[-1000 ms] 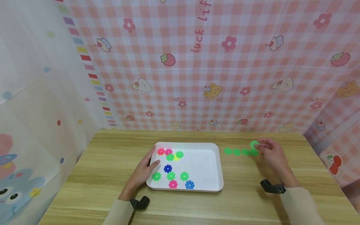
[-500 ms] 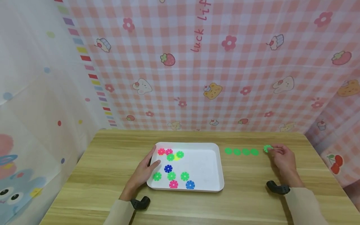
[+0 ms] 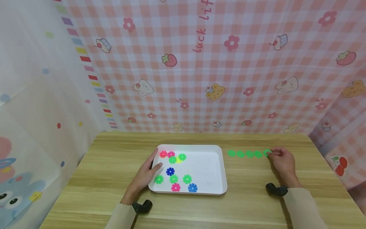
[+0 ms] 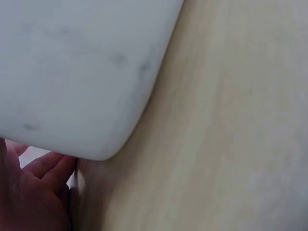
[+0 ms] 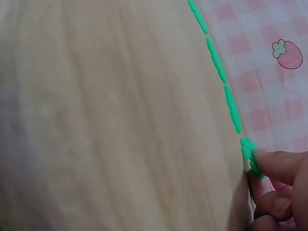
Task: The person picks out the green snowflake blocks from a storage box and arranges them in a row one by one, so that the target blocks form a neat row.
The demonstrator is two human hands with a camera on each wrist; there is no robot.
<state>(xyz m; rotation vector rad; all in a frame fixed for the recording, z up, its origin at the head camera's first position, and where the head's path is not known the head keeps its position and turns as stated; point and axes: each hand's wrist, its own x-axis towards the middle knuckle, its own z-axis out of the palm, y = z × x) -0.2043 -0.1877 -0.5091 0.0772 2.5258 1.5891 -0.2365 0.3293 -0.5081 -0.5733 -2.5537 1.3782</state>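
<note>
A white tray [image 3: 211, 171] lies on the wooden table, and my left hand [image 3: 147, 171] grips its left side, thumb over the rim and fingers along the outside. In the left wrist view the fingers [image 4: 55, 168] show at the tray's corner [image 4: 96, 120]. Between thumb and fingertips my right hand [image 3: 284, 162] pinches a green snowflake disc [image 3: 267, 153] at the right end of a row of green discs [image 3: 240, 154]. Close to the tabletop, that pinched disc [image 5: 248, 148] sits slightly tilted in the right wrist view, partly covered by the thumb.
Inside the tray lie several more discs: green [image 3: 187, 179], pink [image 3: 175, 187], dark blue [image 3: 170, 171], light blue [image 3: 193, 187] and a yellow one [image 3: 179, 159] partly under green ones. A pink checked cloth [image 3: 194, 95] hangs behind the table [image 3: 200, 210].
My right hand has moved the green disc from above the row, out to the right, then back left and down beside the row's last disc. The left hand has stayed on the tray.
</note>
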